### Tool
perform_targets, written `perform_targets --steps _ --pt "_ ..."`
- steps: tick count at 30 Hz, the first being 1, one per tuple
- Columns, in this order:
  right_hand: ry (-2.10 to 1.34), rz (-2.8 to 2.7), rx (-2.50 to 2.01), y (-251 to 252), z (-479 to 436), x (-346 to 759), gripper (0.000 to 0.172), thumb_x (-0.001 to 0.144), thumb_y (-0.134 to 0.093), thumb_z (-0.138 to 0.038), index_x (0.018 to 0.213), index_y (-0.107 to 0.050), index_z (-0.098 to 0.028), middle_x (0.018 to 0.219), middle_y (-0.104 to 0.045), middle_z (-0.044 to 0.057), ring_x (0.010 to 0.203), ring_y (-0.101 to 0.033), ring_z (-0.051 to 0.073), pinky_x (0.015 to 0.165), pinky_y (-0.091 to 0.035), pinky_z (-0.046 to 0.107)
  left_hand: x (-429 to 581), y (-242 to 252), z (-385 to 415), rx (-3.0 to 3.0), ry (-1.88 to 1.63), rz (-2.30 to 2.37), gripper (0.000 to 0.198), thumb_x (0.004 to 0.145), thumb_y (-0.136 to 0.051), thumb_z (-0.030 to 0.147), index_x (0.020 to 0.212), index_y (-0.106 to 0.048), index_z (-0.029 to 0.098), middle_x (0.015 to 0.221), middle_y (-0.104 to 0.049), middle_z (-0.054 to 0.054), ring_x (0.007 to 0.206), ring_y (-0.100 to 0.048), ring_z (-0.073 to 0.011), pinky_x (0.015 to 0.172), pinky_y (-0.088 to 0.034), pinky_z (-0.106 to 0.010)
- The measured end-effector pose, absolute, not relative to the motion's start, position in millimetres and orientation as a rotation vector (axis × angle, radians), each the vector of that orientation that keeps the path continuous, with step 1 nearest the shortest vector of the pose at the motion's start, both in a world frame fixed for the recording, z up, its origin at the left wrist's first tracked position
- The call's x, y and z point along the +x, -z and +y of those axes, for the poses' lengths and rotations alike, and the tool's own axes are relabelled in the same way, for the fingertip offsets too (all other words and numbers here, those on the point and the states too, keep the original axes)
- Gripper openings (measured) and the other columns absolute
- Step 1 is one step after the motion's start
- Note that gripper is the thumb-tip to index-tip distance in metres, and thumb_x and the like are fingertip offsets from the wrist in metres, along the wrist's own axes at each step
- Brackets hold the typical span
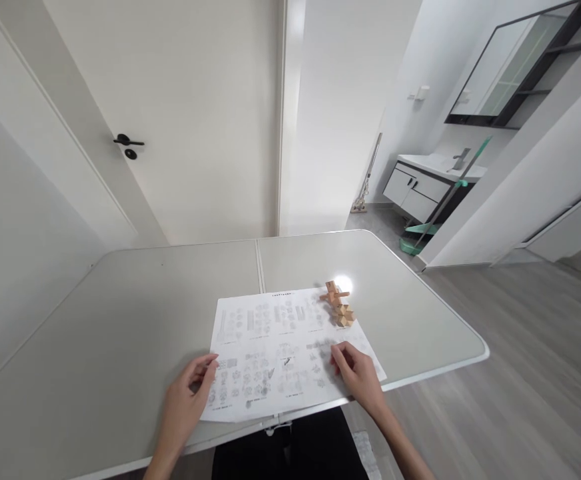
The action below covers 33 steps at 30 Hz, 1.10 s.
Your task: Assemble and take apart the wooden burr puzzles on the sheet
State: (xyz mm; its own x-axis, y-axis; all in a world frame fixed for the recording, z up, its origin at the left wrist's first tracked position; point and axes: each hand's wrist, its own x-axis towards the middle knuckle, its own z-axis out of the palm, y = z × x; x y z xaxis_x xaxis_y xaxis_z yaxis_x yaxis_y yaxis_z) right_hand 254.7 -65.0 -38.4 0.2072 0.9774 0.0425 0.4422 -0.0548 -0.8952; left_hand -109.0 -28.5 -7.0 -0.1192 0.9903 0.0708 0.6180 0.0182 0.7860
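A printed sheet of white paper (270, 347) with rows of small grey diagrams lies flat on the table in front of me. My left hand (186, 393) rests at its left edge, fingers loosely bent, fingertips and thumb over the margin. On the lower right part of the sheet is my right hand (356, 373), loosely curled, with nothing visible in it. Beyond that hand, at the paper's upper right corner, two wooden interlocking puzzles sit close together: a cross-shaped one (333, 293) with sticking-out bars, and a lighter star-shaped one (343, 315) nearer to me.
The grey-green folding table (135, 320) has a pale rim and a centre seam. Behind it stands a white door (195, 113) with a black handle (128, 141). At the right are a washbasin cabinet (415, 190), a mop (368, 177) and a green dustpan (410, 247).
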Motion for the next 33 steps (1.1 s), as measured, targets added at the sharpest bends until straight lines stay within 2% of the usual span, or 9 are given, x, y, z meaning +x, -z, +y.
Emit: perform_targets --steps 17,29,33 --pt "-0.692 -1.357 -1.531 44.3 -63.5 254.6 0.052 0.098 -0.046 -0.064 0.071 -0.059 -0.022 0.053 -0.057 -0.001 0.052 -0.055 0.018 0.057 -0.043 0.027 -109.1 5.0 -30.1 1.762 -0.999 1.757 0.043 0.087 -0.054 0.058 0.096 -0.074 0.021 0.086 -0.08 -0.006 0.075 -0.074 -0.0219 0.066 -0.057 -0.028" --pt "-0.737 -1.363 -1.545 45.8 -65.4 255.1 0.051 0.1 -0.045 -0.064 0.074 -0.058 -0.022 0.057 -0.055 -0.002 0.054 -0.052 0.018 0.056 -0.041 0.027 -109.5 1.4 -28.7 1.741 -0.936 1.851 0.041 0.087 -0.057 0.058 0.098 -0.076 0.024 0.088 -0.08 -0.004 0.077 -0.075 -0.0219 0.069 -0.059 -0.028" --pt "-0.774 -1.353 -1.551 40.6 -67.3 254.5 0.049 0.101 -0.046 -0.061 0.074 -0.058 -0.022 0.058 -0.055 -0.001 0.054 -0.052 0.018 0.056 -0.041 0.027 -110.9 2.2 -27.5 1.715 -0.882 1.891 0.044 0.086 -0.057 0.061 0.101 -0.076 0.025 0.092 -0.081 -0.004 0.08 -0.076 -0.0229 0.064 -0.059 -0.026"
